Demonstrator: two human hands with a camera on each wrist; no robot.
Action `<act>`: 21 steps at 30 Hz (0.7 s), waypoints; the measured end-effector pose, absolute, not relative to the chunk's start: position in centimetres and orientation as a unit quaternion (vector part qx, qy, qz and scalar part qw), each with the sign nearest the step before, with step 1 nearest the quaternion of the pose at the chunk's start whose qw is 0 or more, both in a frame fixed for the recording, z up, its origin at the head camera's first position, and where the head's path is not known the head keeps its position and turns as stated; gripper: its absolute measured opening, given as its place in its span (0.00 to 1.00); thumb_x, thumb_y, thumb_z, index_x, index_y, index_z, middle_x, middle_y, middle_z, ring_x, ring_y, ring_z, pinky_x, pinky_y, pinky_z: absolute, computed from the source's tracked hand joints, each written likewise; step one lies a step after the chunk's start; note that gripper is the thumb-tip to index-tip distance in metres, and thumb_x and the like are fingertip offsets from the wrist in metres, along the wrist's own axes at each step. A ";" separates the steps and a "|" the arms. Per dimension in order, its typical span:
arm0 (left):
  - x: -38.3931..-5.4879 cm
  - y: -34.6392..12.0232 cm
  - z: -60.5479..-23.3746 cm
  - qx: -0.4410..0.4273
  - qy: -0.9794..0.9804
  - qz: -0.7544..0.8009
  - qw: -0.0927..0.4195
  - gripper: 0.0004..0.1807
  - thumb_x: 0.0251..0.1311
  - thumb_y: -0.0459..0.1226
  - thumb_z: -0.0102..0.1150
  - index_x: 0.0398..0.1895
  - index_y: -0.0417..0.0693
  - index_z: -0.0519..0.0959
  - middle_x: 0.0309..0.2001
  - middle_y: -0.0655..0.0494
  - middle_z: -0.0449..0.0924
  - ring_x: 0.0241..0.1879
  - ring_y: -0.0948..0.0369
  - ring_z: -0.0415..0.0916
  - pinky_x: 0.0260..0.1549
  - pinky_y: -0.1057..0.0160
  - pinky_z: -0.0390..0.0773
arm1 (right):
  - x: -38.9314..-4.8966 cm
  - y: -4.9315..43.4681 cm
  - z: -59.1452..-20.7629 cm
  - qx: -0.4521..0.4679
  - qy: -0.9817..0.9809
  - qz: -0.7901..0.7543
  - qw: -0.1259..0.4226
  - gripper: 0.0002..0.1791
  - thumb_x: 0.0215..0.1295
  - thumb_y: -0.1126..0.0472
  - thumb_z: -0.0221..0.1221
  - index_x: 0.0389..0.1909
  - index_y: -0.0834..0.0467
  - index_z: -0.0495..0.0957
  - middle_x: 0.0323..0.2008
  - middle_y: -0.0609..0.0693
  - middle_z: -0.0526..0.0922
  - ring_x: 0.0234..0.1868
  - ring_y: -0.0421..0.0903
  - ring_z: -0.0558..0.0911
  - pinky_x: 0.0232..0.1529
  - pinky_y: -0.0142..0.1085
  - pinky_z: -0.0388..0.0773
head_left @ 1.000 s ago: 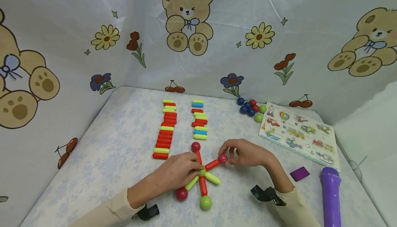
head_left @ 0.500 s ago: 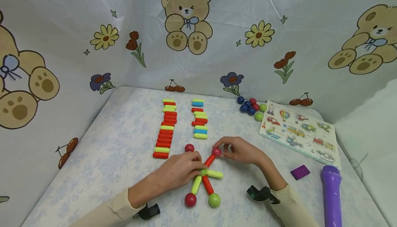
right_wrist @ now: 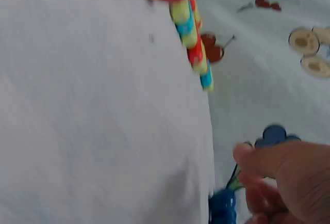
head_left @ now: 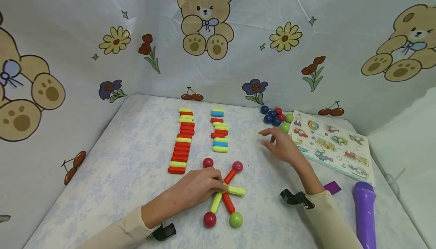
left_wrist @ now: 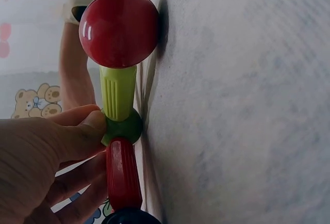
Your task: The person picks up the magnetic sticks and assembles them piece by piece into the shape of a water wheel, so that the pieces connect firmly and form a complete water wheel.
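My left hand [head_left: 201, 185] pinches the green centre ball [left_wrist: 124, 126] of a spoked shape on the table. From that ball run red rods [head_left: 228, 203] and yellow-green rods [head_left: 216, 203]. Red balls [head_left: 209, 219] cap several spokes, a green ball [head_left: 236, 219] another. One yellow-green rod [head_left: 236, 191] on the right has a bare end. In the left wrist view a dark ball [left_wrist: 131, 217] ends the near red rod; my hand covers this side in the head view. Holding nothing, my right hand [head_left: 282, 145] is near the loose green ball [head_left: 284, 128], fingers loosely bent.
Loose blue balls [head_left: 268, 119] cluster at the back with red and green ones. Two columns of rods [head_left: 181, 149] lie behind my left hand. To the right are a picture board [head_left: 330, 147], a purple card [head_left: 332, 187] and a purple microphone-shaped thing [head_left: 364, 211].
The spoked shape has turned counterclockwise under my left hand's hold. My right hand has let go of a red end ball and moved back and right toward the loose balls.
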State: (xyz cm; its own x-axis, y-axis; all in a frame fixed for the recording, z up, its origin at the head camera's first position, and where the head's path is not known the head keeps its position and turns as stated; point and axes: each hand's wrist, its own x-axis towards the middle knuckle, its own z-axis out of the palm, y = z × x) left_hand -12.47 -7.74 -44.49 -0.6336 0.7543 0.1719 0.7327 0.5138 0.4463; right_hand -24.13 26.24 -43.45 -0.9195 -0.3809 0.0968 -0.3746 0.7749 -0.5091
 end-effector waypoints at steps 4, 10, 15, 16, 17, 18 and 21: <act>-12.4 -7.7 -44.5 0.422 0.873 0.245 0.019 0.10 0.70 0.39 0.72 0.51 0.56 0.93 0.41 0.65 0.83 0.42 0.71 0.79 0.40 0.79 0.77 | -26.1 28.3 -43.2 -0.094 0.968 -0.231 -0.018 0.25 0.78 0.63 0.63 0.72 0.64 0.75 0.67 0.71 0.72 0.60 0.66 0.75 0.57 0.61 0.78; -12.2 -7.4 -44.6 0.406 0.879 0.247 0.032 0.13 0.68 0.39 0.73 0.54 0.55 0.92 0.41 0.64 0.83 0.38 0.71 0.75 0.35 0.80 0.74 | -27.5 30.1 -45.0 -0.022 0.982 -0.188 0.003 0.30 0.79 0.61 0.60 0.78 0.64 0.68 0.74 0.76 0.60 0.73 0.77 0.60 0.68 0.73 0.66; -12.2 -7.3 -44.6 0.395 0.882 0.253 0.040 0.14 0.68 0.39 0.73 0.55 0.56 0.92 0.41 0.65 0.83 0.37 0.71 0.74 0.34 0.79 0.74 | -27.1 30.3 -46.0 -0.028 0.984 -0.175 -0.011 0.25 0.78 0.63 0.62 0.71 0.65 0.75 0.67 0.75 0.72 0.66 0.74 0.69 0.61 0.69 0.74; -12.2 -7.3 -44.6 0.394 0.882 0.255 0.041 0.14 0.68 0.39 0.73 0.55 0.56 0.92 0.41 0.65 0.83 0.38 0.72 0.75 0.34 0.79 0.75 | -27.0 30.2 -46.0 -0.033 0.984 -0.177 -0.011 0.24 0.77 0.63 0.63 0.70 0.65 0.76 0.65 0.74 0.75 0.64 0.73 0.72 0.58 0.67 0.75; -12.2 -7.3 -44.6 0.394 0.881 0.257 0.040 0.14 0.68 0.39 0.73 0.55 0.56 0.92 0.41 0.65 0.83 0.38 0.72 0.75 0.35 0.79 0.75 | -26.8 30.2 -45.9 -0.036 0.983 -0.180 -0.008 0.24 0.76 0.62 0.64 0.69 0.65 0.78 0.63 0.73 0.78 0.61 0.71 0.75 0.56 0.65 0.76; -12.2 -7.4 -44.7 0.394 0.881 0.259 0.039 0.13 0.68 0.39 0.73 0.55 0.56 0.92 0.42 0.65 0.83 0.39 0.71 0.76 0.36 0.79 0.76 | -26.6 30.0 -45.8 -0.036 0.982 -0.186 -0.001 0.24 0.76 0.61 0.65 0.68 0.65 0.78 0.60 0.72 0.80 0.58 0.69 0.77 0.54 0.63 0.77; -12.3 -7.6 -44.7 0.394 0.880 0.264 0.035 0.13 0.69 0.39 0.73 0.55 0.55 0.92 0.43 0.64 0.84 0.41 0.71 0.78 0.38 0.79 0.77 | -26.0 29.5 -45.1 -0.055 0.977 -0.204 0.031 0.24 0.74 0.58 0.68 0.66 0.64 0.80 0.52 0.66 0.84 0.49 0.61 0.80 0.48 0.54 0.77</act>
